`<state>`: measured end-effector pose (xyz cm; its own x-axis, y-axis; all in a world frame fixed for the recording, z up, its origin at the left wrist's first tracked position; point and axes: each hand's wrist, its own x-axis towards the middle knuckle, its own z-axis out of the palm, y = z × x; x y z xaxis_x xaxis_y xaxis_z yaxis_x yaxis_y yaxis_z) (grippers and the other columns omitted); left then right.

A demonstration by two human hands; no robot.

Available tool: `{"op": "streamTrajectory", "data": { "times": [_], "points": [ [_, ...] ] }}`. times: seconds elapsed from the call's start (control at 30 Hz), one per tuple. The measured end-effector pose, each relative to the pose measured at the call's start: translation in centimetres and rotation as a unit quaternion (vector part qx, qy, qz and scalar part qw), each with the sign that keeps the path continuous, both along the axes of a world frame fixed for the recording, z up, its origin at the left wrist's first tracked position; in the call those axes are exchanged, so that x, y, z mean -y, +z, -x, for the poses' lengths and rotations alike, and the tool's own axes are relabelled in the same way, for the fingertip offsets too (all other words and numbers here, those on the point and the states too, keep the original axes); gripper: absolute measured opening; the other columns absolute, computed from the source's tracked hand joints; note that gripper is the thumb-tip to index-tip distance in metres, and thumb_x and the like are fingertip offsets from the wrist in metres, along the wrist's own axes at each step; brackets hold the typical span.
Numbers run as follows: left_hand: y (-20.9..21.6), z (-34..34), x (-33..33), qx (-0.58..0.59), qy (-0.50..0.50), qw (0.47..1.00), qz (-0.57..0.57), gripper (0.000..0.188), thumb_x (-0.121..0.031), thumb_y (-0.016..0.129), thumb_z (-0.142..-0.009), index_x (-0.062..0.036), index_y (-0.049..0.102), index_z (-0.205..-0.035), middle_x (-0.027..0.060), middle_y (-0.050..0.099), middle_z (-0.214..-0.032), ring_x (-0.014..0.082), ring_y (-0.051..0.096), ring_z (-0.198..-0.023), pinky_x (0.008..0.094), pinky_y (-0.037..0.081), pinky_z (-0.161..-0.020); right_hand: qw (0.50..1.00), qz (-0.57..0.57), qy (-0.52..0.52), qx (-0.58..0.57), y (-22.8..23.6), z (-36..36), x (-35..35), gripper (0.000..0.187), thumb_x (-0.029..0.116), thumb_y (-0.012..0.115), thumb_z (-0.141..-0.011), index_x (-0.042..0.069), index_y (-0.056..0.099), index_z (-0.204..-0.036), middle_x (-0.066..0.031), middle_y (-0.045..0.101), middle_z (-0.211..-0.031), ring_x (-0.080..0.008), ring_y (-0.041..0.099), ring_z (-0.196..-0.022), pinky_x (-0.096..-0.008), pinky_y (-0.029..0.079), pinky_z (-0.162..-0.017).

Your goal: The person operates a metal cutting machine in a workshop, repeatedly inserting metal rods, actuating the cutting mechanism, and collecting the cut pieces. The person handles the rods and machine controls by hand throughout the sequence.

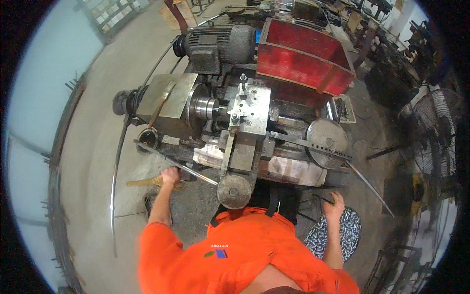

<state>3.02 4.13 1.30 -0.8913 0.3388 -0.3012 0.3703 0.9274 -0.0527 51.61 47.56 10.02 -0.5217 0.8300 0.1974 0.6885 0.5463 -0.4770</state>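
My left hand (pixel 170 176) is closed, low on the left of a small lathe-like machine, near a long bare metal lever (pixel 176 164). A yellowish stick-like piece (pixel 144 183) runs out to the left from beside this hand; what the fingers hold is hidden. My right hand (pixel 334 205) has its fingers curled, and a thin dark rod (pixel 322 198) shows at the fingertips. Whether it is gripped I cannot tell. Below that hand, a round heap of small shiny metal pieces (pixel 350 230) sits beside my forearm.
The machine has a shiny round chuck (pixel 204 108), a tool block (pixel 252 110), a motor (pixel 220 44) and two disc-shaped weights or wheels (pixel 327 139). A brush (pixel 161 105) lies on its metal cover. Behind stands a red open box (pixel 303 63); a fan (pixel 435 127) is at right.
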Motion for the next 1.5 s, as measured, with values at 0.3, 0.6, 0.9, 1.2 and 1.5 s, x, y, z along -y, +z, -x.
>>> {"op": "streamTrajectory", "data": {
  "times": [0.3, 0.6, 0.9, 1.2, 1.5],
  "points": [
    [-2.8, 1.4, 2.7, 0.097, -0.059, 0.993, -0.011, 0.040, -0.046, 0.054, -0.078, -0.0074, 0.060, -0.089, 0.0165, 0.062, -0.090, 0.0339, 0.061, -0.082, 0.0422, 0.049, -0.069, 0.989, -0.033, 0.119, -0.079, 7.4, 6.9, -0.5, 0.033, 0.005, 0.056, -0.055, 0.002, 0.063, -0.087, -0.0165, 0.061, -0.095, -0.0320, 0.057, -0.090, -0.0363, 0.045, -0.081],
    [2.8, 2.3, 6.6, 0.065, -0.025, 0.997, 0.031, 0.043, -0.040, 0.059, -0.076, -0.0071, 0.059, -0.103, 0.0148, 0.062, -0.095, 0.0330, 0.060, -0.086, 0.0412, 0.047, -0.072, 0.928, 0.017, 0.342, -0.146, 18.3, 25.4, 0.2, 0.034, 0.007, 0.057, -0.055, 0.003, 0.063, -0.088, -0.0139, 0.062, -0.080, -0.0276, 0.061, -0.076, -0.0335, 0.047, -0.071],
    [22.0, -0.6, 17.0, -0.306, 0.167, 0.908, -0.231, 0.033, -0.030, 0.057, -0.081, -0.0100, 0.057, -0.107, 0.0139, 0.062, -0.082, 0.0280, 0.061, -0.077, 0.0386, 0.047, -0.066, 0.877, -0.042, 0.474, -0.072, 17.7, 41.8, 8.3, 0.027, 0.016, 0.057, -0.054, 0.004, 0.066, -0.076, -0.0170, 0.062, -0.075, -0.0332, 0.060, -0.072, -0.0377, 0.048, -0.068],
    [16.8, 1.4, 24.5, -0.196, 0.345, 0.918, -0.011, 0.044, -0.047, 0.059, -0.074, -0.0047, 0.066, -0.079, 0.0183, 0.063, -0.080, 0.0353, 0.061, -0.078, 0.0430, 0.048, -0.068, 0.894, -0.017, 0.447, 0.040, 16.1, 44.5, 10.4, 0.021, 0.020, 0.057, -0.052, 0.002, 0.065, -0.061, -0.0220, 0.060, -0.067, -0.0366, 0.060, -0.068, -0.0406, 0.049, -0.068],
    [17.2, 0.6, 22.0, -0.172, 0.398, 0.900, -0.051, 0.040, -0.044, 0.061, -0.073, -0.0061, 0.066, -0.086, 0.0192, 0.063, -0.085, 0.0351, 0.061, -0.084, 0.0419, 0.048, -0.072, 0.893, -0.015, 0.446, 0.056, 15.7, 44.8, 9.9, 0.023, 0.021, 0.059, -0.054, 0.002, 0.065, -0.065, -0.0210, 0.062, -0.071, -0.0352, 0.061, -0.072, -0.0395, 0.050, -0.069]
  ]
}}
